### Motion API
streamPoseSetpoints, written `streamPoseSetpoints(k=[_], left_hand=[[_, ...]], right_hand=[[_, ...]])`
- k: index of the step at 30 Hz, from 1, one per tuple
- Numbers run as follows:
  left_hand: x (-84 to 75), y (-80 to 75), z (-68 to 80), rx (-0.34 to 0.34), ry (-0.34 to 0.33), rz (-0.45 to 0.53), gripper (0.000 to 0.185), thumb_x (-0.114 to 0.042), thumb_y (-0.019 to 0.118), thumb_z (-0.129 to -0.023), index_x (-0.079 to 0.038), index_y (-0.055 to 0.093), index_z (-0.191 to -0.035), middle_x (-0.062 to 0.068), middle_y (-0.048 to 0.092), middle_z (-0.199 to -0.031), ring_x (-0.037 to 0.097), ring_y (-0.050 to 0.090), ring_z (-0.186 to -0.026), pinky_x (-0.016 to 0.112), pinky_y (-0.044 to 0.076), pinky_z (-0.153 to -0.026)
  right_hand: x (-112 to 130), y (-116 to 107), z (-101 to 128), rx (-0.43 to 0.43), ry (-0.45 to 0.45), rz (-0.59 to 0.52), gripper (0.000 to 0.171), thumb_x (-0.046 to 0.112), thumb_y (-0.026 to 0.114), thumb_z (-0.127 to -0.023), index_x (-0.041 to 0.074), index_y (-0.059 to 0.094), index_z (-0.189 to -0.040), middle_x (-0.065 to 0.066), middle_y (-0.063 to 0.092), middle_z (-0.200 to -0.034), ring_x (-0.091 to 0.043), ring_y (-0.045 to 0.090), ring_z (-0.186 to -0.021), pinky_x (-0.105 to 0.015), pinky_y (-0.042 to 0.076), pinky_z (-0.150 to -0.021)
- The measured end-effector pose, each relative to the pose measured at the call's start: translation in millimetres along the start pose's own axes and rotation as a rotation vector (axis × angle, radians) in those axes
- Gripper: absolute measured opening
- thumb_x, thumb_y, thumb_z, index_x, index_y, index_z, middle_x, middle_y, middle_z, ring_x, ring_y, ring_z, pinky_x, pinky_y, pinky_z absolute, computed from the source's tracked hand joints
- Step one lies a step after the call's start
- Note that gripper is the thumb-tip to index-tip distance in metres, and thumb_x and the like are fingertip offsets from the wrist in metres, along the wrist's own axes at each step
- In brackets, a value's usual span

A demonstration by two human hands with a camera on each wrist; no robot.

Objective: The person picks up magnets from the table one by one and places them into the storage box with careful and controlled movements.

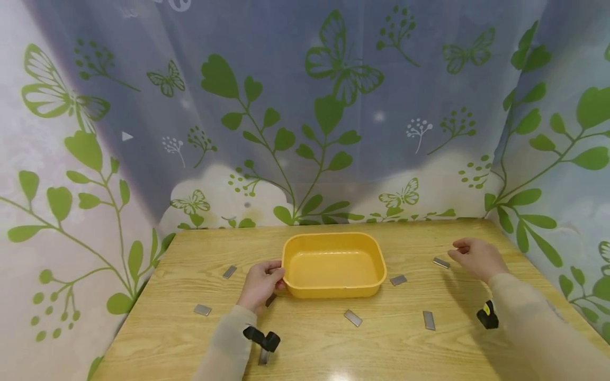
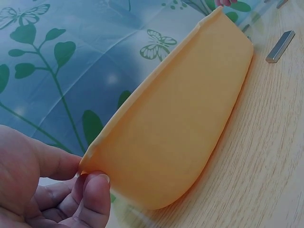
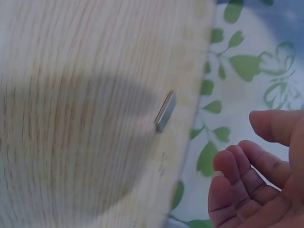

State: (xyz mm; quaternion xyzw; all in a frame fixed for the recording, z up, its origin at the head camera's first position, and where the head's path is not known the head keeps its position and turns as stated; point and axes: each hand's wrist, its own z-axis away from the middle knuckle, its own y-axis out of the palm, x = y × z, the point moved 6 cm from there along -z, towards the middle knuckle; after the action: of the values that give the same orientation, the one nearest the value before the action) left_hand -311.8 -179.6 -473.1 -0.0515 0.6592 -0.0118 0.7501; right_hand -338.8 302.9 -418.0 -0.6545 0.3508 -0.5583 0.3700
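Observation:
A yellow plastic basin [image 1: 333,291] stands on the wooden table, its inside bare. My left hand [image 1: 259,286] pinches the left end of its rim between thumb and fingers, as the left wrist view shows from the side. Over at the right, my right hand [image 1: 478,257] hovers above the tabletop with loosely bent fingers and holds nothing. Just left of its fingertips lies a small flat grey metal bar [image 1: 441,263], which appears edge-on in the right wrist view. Another grey bar [image 1: 270,300] is partly hidden beneath the left hand.
More grey bars lie scattered around the basin, among them one at its right [image 1: 398,280], one in front [image 1: 353,318] and one at far left [image 1: 202,310]. A bar [image 1: 264,356] shows beside the left sleeve. A leaf-and-butterfly patterned curtain [image 1: 295,132] encloses the table's back and sides.

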Motion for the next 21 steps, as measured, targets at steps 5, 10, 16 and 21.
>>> streamPoseSetpoints(k=[5,10,16,21], left_hand=[[0.9,-0.4,-1.4,0.009,-0.001,0.002,0.029,-0.005,0.055,-0.097,0.008,0.056,-0.123,0.015,0.059,-0.097,0.016,0.058,-0.071,0.026,0.053,-0.065],[1.9,0.0,-2.1,0.024,-0.014,0.015,0.031,-0.006,0.055,-0.097,0.008,0.055,-0.125,0.016,0.059,-0.098,0.016,0.058,-0.071,0.027,0.054,-0.067],[1.0,-1.1,-2.2,0.029,-0.025,0.022,0.031,-0.006,0.055,-0.097,0.008,0.055,-0.125,0.018,0.058,-0.099,0.016,0.058,-0.071,0.026,0.053,-0.066],[1.7,-0.9,-1.9,0.036,-0.025,0.026,0.031,-0.006,0.055,-0.097,0.008,0.055,-0.125,0.018,0.058,-0.099,0.017,0.058,-0.071,0.026,0.053,-0.066]], right_hand=[[-7,2,-5,0.031,0.015,0.009,0.052,0.033,0.057,-0.096,-0.013,0.057,-0.12,-0.031,0.061,-0.11,-0.046,0.058,-0.099,-0.054,0.048,-0.081],[-9,5,-10,0.051,0.03,0.01,0.056,0.037,0.06,-0.094,-0.013,0.057,-0.12,-0.031,0.061,-0.112,-0.046,0.057,-0.101,-0.054,0.048,-0.082],[-13,11,-17,0.068,0.037,0.006,0.058,0.039,0.061,-0.093,-0.013,0.057,-0.12,-0.029,0.061,-0.112,-0.045,0.056,-0.102,-0.053,0.047,-0.083],[-20,17,-17,0.099,0.055,0.011,0.058,0.038,0.061,-0.093,-0.013,0.056,-0.119,-0.029,0.06,-0.111,-0.045,0.056,-0.101,-0.053,0.047,-0.083]])
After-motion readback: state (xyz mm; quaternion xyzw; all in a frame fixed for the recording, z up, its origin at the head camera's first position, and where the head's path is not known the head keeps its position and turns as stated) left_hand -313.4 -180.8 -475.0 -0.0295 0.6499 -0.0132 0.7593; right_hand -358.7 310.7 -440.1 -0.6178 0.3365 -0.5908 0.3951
